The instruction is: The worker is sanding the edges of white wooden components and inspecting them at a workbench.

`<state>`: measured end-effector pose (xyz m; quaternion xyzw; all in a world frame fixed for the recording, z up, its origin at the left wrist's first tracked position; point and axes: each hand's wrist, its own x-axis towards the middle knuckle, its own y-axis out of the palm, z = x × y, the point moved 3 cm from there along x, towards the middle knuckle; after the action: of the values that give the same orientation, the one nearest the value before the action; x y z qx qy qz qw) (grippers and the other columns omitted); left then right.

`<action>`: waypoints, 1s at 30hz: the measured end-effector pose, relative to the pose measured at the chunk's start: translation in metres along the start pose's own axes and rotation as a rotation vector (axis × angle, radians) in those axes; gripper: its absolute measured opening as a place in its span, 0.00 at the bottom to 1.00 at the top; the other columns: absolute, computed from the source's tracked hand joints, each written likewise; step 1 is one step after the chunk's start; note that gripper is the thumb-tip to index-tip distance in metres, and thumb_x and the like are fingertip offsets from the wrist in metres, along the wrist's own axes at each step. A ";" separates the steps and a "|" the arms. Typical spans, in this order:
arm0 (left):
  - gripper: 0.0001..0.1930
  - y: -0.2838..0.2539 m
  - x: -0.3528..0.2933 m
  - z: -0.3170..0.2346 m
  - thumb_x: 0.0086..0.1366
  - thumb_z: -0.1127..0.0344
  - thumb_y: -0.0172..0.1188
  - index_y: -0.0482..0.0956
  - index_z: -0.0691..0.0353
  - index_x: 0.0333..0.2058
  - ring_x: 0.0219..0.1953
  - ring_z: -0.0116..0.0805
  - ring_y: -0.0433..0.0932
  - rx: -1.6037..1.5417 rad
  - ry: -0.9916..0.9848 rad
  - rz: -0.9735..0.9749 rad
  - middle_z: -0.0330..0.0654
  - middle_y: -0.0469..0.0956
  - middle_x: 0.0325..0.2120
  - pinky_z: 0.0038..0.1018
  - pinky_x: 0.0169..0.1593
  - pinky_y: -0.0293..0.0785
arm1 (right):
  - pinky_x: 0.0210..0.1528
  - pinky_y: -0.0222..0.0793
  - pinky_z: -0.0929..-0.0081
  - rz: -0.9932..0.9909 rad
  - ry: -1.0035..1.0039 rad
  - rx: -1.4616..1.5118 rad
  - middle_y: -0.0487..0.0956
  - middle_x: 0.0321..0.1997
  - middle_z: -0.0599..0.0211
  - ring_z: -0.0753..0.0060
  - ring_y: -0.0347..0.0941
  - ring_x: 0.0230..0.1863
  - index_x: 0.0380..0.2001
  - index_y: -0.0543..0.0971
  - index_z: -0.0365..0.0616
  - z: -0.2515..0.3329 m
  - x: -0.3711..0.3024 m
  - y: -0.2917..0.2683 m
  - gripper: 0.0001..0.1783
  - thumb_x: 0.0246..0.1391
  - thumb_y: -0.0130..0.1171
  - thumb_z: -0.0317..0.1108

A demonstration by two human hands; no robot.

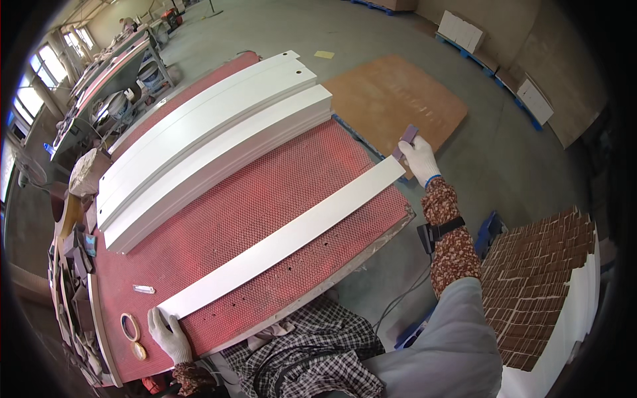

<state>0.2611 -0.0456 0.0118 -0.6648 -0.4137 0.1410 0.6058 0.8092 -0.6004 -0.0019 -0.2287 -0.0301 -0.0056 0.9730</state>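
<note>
A long narrow white board [285, 242] lies slantwise across the red mesh-textured tabletop [245, 192]. At its near left end my left hand [170, 338], in a white knitted glove, holds the corner, with thumb and fingers on either side of it. My right hand [421, 159], gloved too, is at the board's far right end. It is closed round a purple sanding block [406, 140], which sits at that end edge; how firmly it presses cannot be told.
Stacked white boards [219, 132] lie along the table's far side. A utility knife [144, 289] and a tape roll [130, 327] are near my left hand. Scrap pieces [79, 259] crowd the left edge. A brown sheet [398, 93] lies beyond; stacked panels [537, 285] stand to the right.
</note>
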 end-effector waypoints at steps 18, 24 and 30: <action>0.27 0.001 0.002 -0.003 0.68 0.66 0.60 0.70 0.72 0.63 0.67 0.61 0.66 0.014 -0.013 0.010 0.62 0.68 0.65 0.48 0.71 0.60 | 0.42 0.71 0.69 0.042 0.084 -0.010 0.80 0.37 0.64 0.73 0.74 0.37 0.45 0.78 0.33 -0.007 -0.036 -0.029 0.16 0.64 0.59 0.37; 0.27 0.002 0.000 -0.003 0.68 0.67 0.60 0.71 0.72 0.63 0.67 0.61 0.66 0.002 -0.021 0.003 0.63 0.69 0.65 0.48 0.71 0.60 | 0.46 0.73 0.69 0.057 0.111 -0.088 0.82 0.39 0.61 0.72 0.77 0.40 0.44 0.78 0.33 -0.005 -0.044 -0.045 0.15 0.64 0.59 0.37; 0.27 0.004 -0.002 -0.004 0.67 0.67 0.60 0.71 0.73 0.62 0.67 0.61 0.67 -0.001 -0.007 0.001 0.63 0.69 0.64 0.48 0.71 0.61 | 0.45 0.72 0.70 0.040 0.101 0.043 0.81 0.40 0.64 0.73 0.76 0.41 0.46 0.79 0.34 0.002 -0.035 -0.027 0.14 0.64 0.59 0.35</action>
<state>0.2642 -0.0490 0.0082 -0.6649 -0.4156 0.1435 0.6038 0.7730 -0.6234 0.0095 -0.2078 0.0233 0.0029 0.9779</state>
